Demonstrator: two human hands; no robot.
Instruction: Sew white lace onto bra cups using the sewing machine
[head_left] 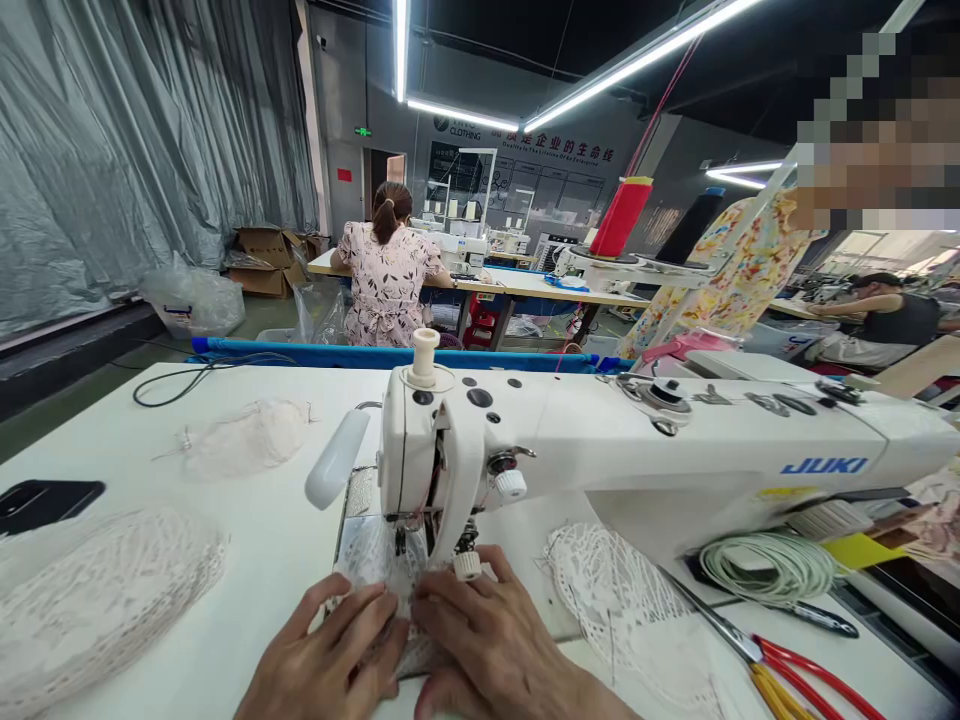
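Observation:
A white sewing machine [540, 430] stands in front of me. A white lace piece [365, 550] lies beneath its presser foot and needle area. My left hand [330, 650] is on the lace just left of the needle, fingers bent together and pressed onto it. Close beside it, my right hand [491, 635] grips the lace's near part, with its fingers curled and its thumb low. Both hands cover most of the near lace. To the right, under the machine arm, another lace piece [622, 600] lies flat on the table.
Red-and-yellow-handled scissors [757, 655] and a coil of pale green cord [769, 565] lie at right. More lace [112, 600], a sheer white piece [247, 438] and a black phone [45, 503] are at left. A person [388, 265] sits ahead; others are at right.

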